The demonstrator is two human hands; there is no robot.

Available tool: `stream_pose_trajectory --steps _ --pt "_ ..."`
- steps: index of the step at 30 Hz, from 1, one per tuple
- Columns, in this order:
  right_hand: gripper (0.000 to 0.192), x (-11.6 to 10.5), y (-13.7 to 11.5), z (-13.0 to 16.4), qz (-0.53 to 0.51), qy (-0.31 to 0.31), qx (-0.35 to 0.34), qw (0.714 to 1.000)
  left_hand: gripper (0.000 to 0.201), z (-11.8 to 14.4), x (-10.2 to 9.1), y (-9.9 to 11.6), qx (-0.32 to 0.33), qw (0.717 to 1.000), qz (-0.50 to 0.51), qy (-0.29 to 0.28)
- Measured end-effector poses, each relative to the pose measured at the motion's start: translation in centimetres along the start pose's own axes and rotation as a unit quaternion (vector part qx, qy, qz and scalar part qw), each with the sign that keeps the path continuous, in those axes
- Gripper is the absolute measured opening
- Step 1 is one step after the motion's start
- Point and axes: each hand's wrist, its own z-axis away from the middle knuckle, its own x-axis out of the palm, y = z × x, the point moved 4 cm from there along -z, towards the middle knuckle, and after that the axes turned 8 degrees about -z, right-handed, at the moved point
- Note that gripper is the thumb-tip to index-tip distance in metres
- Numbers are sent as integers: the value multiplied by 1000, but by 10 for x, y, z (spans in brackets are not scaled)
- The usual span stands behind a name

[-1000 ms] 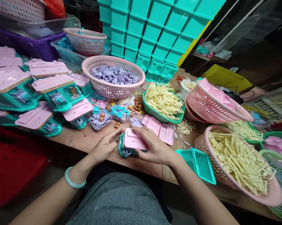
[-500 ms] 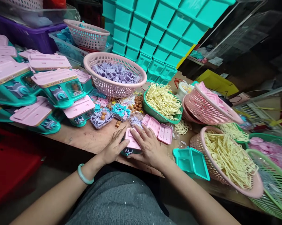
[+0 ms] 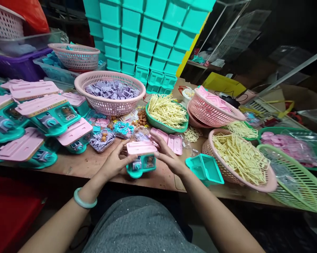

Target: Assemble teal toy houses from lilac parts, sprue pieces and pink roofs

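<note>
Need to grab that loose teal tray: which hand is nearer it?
Right. The right hand is just left of the teal tray; the left hand lies beyond the toy.

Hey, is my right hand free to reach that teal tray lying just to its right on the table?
Probably not at once: the right hand and left hand hold the toy house between them. The path to the teal tray looks open, but the hand would have to let go first.

Teal toy house (image 3: 141,160) (pink roof), upright
</note>
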Motion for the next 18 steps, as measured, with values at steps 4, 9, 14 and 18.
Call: stream_pose_trajectory --steps 4,9,14,18 --pt "93 0 2 22 -67 -56 20 996 71 1 0 4 -44 999 29 13" --pt "111 7 9 34 16 -10 29 999 73 6 10 -2 -74 995 54 -31" --pt "105 10 16 35 32 34 -23 999 89 15 12 4 -90 990 79 -80" --pt "104 11 12 37 28 30 -25 999 123 20 10 14 -65 990 53 -112"
